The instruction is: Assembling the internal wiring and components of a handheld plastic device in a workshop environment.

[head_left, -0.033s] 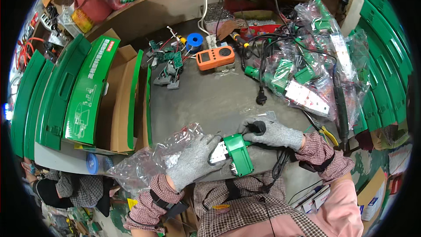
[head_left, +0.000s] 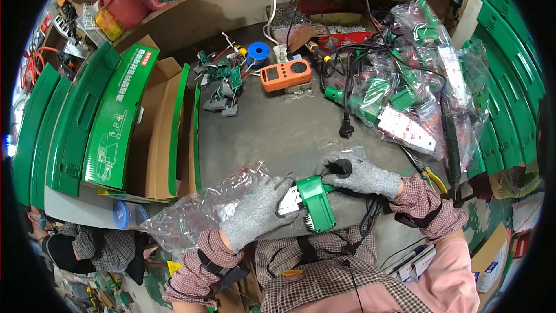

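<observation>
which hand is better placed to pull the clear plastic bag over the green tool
Left, probably. The left hand grips the green tool at its metal end, right beside the plastic bag. The right hand is busy on the black plug, farther from the bag.

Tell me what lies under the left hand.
Under the left hand lies a crumpled clear plastic bag and the metal end of the green tool. The glove covers how far the bag reaches beneath it.

One orange meter (head_left: 285, 74), one green tool (head_left: 317, 202).
</observation>
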Action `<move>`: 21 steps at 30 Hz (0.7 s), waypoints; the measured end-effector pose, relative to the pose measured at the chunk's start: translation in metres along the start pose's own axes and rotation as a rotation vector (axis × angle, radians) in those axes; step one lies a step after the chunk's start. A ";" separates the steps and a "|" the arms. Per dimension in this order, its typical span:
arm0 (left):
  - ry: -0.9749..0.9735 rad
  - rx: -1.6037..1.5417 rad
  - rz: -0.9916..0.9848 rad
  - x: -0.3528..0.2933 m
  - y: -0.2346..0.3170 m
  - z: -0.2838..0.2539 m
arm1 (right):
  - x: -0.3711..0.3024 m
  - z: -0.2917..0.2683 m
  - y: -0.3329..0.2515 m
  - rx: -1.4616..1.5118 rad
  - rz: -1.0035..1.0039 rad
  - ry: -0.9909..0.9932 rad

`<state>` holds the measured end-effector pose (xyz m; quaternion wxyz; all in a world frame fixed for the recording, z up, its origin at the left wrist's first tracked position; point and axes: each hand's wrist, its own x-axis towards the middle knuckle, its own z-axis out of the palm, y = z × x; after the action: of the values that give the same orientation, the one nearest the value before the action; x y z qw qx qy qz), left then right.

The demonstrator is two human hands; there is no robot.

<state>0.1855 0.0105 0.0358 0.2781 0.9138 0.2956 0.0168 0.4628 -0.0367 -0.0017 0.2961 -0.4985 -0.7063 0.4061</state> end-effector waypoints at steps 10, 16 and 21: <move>0.044 -0.053 0.031 0.002 -0.003 -0.001 | 0.005 0.002 0.002 0.078 0.063 0.047; 0.038 -0.049 0.013 0.002 -0.005 0.002 | -0.003 0.002 0.011 -0.305 -0.292 0.079; 0.043 -0.037 0.024 0.002 -0.006 0.001 | 0.009 0.003 0.007 0.100 -0.079 0.019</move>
<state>0.1843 0.0150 0.0312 0.2886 0.9113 0.2902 0.0451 0.4604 -0.0276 -0.0092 0.3433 -0.4588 -0.7012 0.4242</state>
